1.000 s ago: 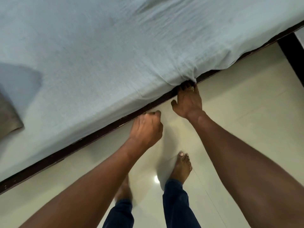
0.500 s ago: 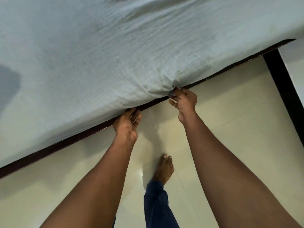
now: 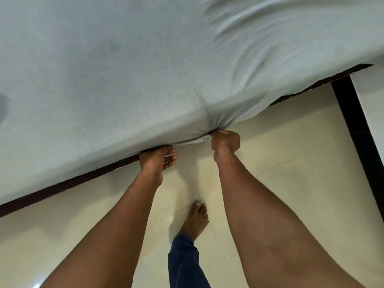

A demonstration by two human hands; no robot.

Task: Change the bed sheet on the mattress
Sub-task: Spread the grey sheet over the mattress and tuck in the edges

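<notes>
A pale blue-grey bed sheet [image 3: 128, 75] covers the mattress across the upper part of the view. Its near edge hangs over the dark wooden bed frame [image 3: 62, 188]. My right hand [image 3: 225, 143] grips a bunched fold of the sheet at the mattress edge, and creases fan out from that spot. My left hand [image 3: 155, 161] is under the mattress edge just to the left, palm up with fingers reaching beneath the sheet; the fingertips are partly hidden.
Glossy cream floor tiles [image 3: 280, 159] lie below the bed. My bare foot [image 3: 196, 219] and a dark blue trouser leg [image 3: 185, 265] stand between my arms. A black vertical post [image 3: 357, 129] stands at the right, next to a white surface.
The view has drawn closer to the bed edge. My right hand has closed on the sheet and pulled it into a tighter bunch. My left hand has stayed under the mattress edge.
</notes>
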